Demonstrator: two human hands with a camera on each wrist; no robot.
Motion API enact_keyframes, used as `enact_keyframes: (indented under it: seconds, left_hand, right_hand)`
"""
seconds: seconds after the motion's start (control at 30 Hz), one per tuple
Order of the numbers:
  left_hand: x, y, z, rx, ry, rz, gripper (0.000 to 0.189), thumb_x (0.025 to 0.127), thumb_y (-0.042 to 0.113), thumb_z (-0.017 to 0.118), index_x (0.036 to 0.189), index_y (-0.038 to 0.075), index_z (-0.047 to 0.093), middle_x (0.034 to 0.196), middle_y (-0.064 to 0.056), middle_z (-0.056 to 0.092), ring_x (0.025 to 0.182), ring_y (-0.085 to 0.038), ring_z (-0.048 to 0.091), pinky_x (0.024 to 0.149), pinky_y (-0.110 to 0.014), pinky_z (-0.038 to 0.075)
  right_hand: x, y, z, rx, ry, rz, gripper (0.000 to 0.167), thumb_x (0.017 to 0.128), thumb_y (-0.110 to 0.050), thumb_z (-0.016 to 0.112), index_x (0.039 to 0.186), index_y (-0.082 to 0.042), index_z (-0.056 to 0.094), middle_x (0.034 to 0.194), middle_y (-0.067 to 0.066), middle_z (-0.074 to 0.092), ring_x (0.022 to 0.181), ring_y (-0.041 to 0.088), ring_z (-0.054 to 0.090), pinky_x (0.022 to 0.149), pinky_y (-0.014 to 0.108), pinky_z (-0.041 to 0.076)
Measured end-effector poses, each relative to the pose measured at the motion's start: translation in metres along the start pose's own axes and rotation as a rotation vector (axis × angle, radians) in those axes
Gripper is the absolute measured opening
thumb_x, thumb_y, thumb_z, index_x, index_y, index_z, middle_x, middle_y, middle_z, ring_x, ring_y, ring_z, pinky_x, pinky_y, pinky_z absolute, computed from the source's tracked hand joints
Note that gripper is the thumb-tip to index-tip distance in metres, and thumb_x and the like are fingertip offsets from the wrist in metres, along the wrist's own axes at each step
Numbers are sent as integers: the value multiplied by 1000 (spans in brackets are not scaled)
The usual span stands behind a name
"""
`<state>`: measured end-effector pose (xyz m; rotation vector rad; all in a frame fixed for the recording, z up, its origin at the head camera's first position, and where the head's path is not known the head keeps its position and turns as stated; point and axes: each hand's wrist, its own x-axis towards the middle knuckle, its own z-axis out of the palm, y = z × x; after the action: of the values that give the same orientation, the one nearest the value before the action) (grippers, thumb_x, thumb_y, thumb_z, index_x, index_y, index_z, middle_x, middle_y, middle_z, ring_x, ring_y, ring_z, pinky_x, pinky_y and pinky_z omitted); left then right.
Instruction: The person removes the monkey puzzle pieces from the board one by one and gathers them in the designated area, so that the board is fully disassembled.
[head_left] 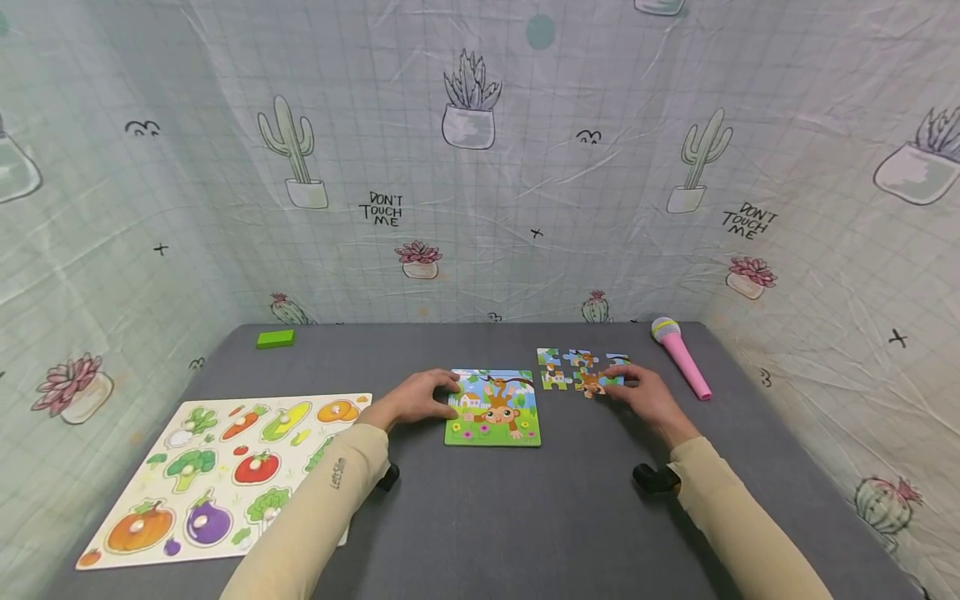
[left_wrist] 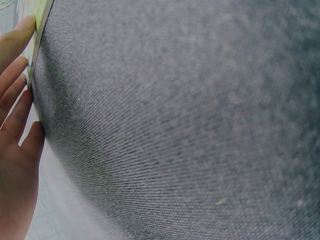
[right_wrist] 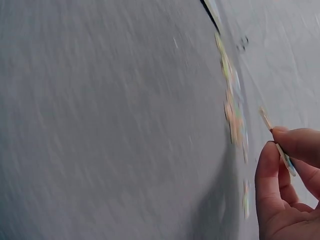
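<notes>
In the head view, a square jigsaw board [head_left: 495, 408] with a monkey picture lies flat on the grey table. My left hand [head_left: 420, 397] rests at its left edge, thumb and fingers touching the border without wrapping round it. The left wrist view shows that hand's [left_wrist: 17, 145] fairly straight fingers along the board's thin edge [left_wrist: 37, 50]. My right hand [head_left: 648, 404] pinches a thin puzzle piece [right_wrist: 284, 157] between thumb and finger, clear of the table in the right wrist view. Several loose puzzle pieces [head_left: 557, 380] lie just left of it.
A vegetable peg puzzle board [head_left: 247, 433] lies at the left, partly under my left forearm. The green block [head_left: 275, 339] sits at the back left. At the back right is a pink toy microphone [head_left: 684, 358]. Patterned cloth [head_left: 480, 208] hangs behind and beside the table.
</notes>
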<state>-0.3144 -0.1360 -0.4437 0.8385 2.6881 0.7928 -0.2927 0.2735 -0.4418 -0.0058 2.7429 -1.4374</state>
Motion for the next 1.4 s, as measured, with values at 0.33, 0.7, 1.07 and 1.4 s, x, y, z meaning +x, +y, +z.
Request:
enact_keyframes:
  seconds: [0.33, 0.7, 1.07, 1.4]
  left_hand:
    - [2, 1, 0, 14, -3, 3, 45, 85, 25, 77, 122, 3, 66, 143, -11, 51, 136, -33, 41, 111, -48, 34]
    - [2, 1, -1, 11, -2, 7, 45, 85, 25, 77, 122, 3, 66, 143, -11, 51, 136, -33, 41, 111, -49, 34]
    - [3, 0, -1, 11, -10, 1, 45, 85, 25, 77, 123, 4, 65, 144, -10, 50, 136, -33, 41, 112, -48, 34]
    - [0, 2, -1, 5, -7, -8, 45, 85, 25, 77, 123, 4, 65, 144, -10, 50, 137, -32, 40, 112, -47, 34]
  right_hand:
    - [10, 22, -37, 37, 79, 51, 42, 91, -12, 68, 126, 10, 57, 113, 22, 64, 80, 6, 64, 72, 23, 53]
    - [11, 30, -44, -121, -45, -19, 43, 90, -21, 72, 123, 5, 63, 119, 24, 62, 94, 21, 58, 76, 27, 47]
    - [11, 28, -36, -241, -81, -48, 35, 91, -18, 70, 119, 2, 66, 120, 23, 62, 102, 31, 59, 80, 36, 49]
    - [12, 31, -34, -282, -79, -66, 30, 91, -15, 69, 116, 1, 68, 114, 20, 64, 93, 28, 59, 77, 37, 49]
